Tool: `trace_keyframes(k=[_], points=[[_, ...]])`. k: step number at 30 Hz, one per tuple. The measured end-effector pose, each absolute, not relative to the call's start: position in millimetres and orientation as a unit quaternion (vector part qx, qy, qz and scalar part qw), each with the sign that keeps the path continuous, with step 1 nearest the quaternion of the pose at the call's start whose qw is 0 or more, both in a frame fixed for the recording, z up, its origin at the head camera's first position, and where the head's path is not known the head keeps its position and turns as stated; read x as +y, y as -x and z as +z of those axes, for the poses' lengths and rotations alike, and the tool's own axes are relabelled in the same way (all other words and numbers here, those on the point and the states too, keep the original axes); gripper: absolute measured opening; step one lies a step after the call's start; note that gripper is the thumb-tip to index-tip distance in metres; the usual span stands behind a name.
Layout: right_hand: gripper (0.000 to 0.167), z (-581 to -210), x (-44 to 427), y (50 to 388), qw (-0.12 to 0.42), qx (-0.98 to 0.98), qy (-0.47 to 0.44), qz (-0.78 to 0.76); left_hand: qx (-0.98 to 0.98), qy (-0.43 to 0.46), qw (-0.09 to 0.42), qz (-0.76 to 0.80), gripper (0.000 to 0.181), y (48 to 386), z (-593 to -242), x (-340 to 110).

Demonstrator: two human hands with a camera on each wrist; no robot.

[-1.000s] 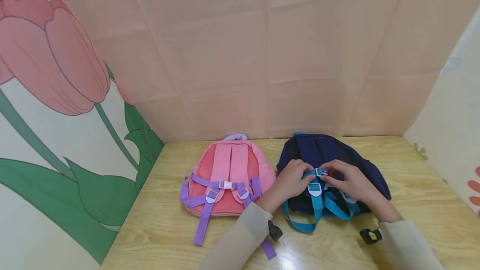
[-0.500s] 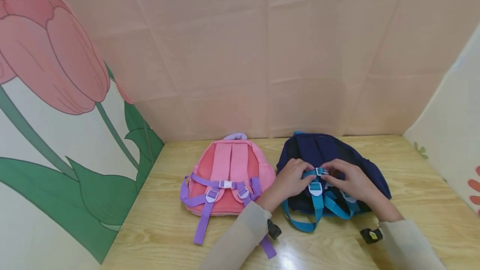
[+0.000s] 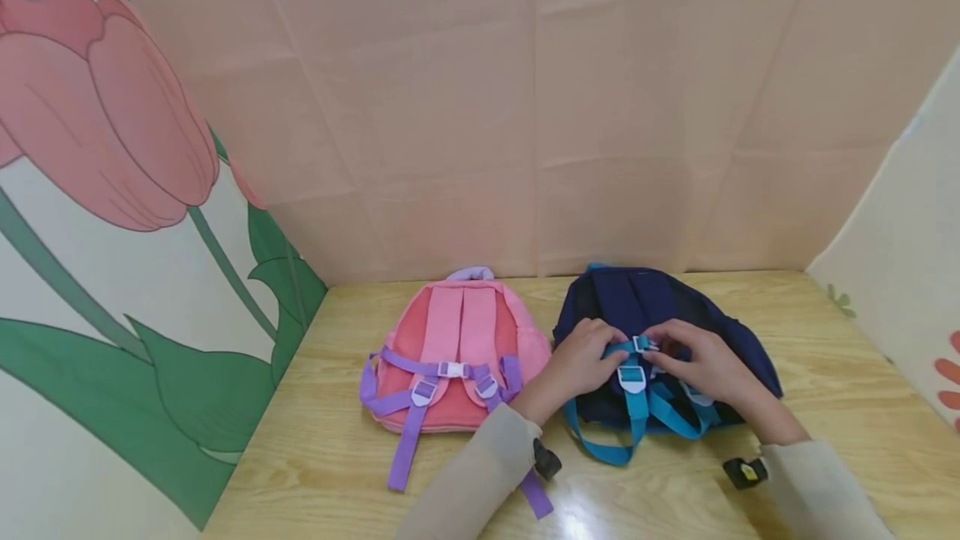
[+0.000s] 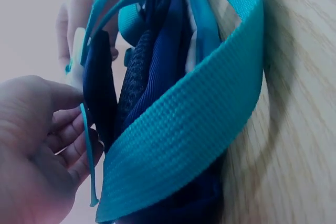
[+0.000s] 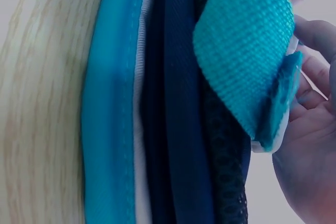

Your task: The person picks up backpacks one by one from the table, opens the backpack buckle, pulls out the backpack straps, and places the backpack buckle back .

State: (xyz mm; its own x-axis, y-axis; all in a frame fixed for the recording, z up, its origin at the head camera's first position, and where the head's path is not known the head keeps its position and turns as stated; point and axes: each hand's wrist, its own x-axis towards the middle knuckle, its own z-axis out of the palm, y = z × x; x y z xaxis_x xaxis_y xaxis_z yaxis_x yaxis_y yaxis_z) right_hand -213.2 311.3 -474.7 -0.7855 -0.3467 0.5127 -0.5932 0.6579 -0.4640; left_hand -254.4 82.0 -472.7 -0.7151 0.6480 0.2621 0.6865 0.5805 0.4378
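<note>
A navy backpack (image 3: 697, 307) lies on the table with its shoulder straps up. Over its middle, my left hand (image 3: 583, 361) pinches a blue chest strap (image 3: 618, 347) between thumb and fingers. From the other side my right hand (image 3: 697, 361) pinches the white buckle (image 3: 642, 344) on that strap; fingers hide part of it. Below hangs a white strap adjuster (image 3: 632, 378) on blue webbing. In the left wrist view, a wide loop of blue webbing (image 4: 184, 114) crosses in front of the backpack, beside the left hand (image 4: 31, 140). The right wrist view has the right hand (image 5: 310, 129) beside a folded strap (image 5: 247, 51).
A pink backpack (image 3: 442, 323) with purple straps and a fastened white buckle (image 3: 452, 370) lies just left of the navy one. Behind the wooden table (image 3: 300, 440) hangs a beige cloth (image 3: 525, 107). A wall with painted tulips (image 3: 112, 115) stands at the left.
Both hands hold nearly the same place and grip. The white buckle between them has shifted very slightly to the right.
</note>
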Motion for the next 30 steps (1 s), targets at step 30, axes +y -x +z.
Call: trace_keyframes(k=[30], points=[[0.021,-471.8,306.9,213.0,0.165,-0.903,-0.239,0.318,-0.886,0.368,0.039,-0.279,0.032,252.0,-476.4,88.1]])
